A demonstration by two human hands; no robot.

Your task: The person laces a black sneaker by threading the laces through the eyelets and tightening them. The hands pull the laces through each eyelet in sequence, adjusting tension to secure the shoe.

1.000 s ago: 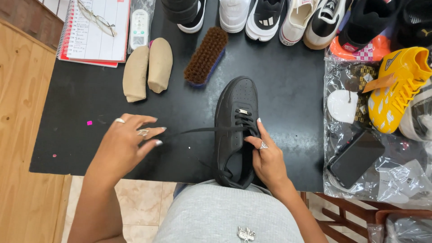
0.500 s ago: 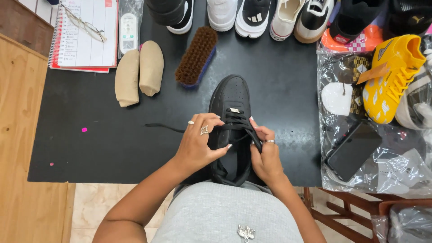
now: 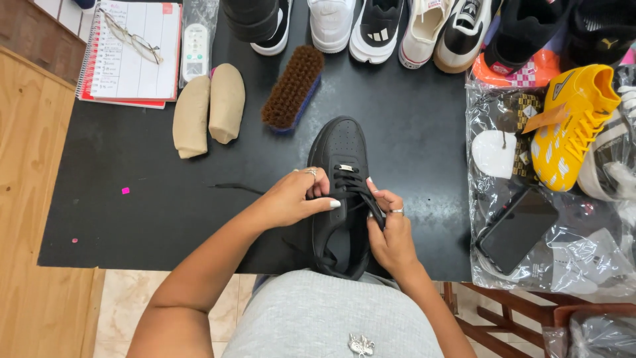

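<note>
Hands: left hand [image 3: 291,199] fingers pinching black lace [image 3: 354,189] | right hand [image 3: 391,232] likewise (on black sneaker [image 3: 341,149])

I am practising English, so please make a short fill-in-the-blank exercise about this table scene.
1. Both hands, the left hand and the right hand, work on the laces of a ____ shoe.
2. The brush has ____ bristles.
3. A pair of ____ lies on the notebook.

Missing words: black; brown; glasses

Two hands [image 3: 291,199] [image 3: 391,232], one black sneaker [image 3: 341,149]
</note>
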